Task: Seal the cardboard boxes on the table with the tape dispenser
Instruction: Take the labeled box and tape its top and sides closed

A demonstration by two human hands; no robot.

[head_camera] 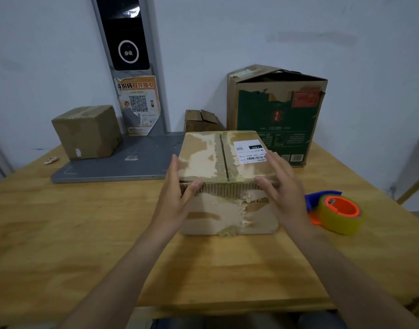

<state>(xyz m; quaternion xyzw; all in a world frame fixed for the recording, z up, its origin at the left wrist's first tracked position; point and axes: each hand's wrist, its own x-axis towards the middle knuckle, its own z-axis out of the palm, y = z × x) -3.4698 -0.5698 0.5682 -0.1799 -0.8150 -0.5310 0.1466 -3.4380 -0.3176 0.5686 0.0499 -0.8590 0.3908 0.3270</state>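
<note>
A worn brown cardboard box (218,210) with torn paper patches and a white shipping label sits in the middle of the wooden table (61,233). Its top flaps are closed, with a dark seam running down the middle. My left hand (177,193) holds the box's near left corner, fingers along the left side and thumb on the front edge. My right hand (282,188) holds the near right corner the same way. The tape dispenser (334,210), blue and orange with a roll of clear yellowish tape, lies on the table just right of the box, untouched.
A small taped box (87,131) stands on a grey scale platform (113,167) at back left, with a scanner post behind it. A tall green-printed box (277,117) with open flaps stands at back right, a small open box (201,121) beside it.
</note>
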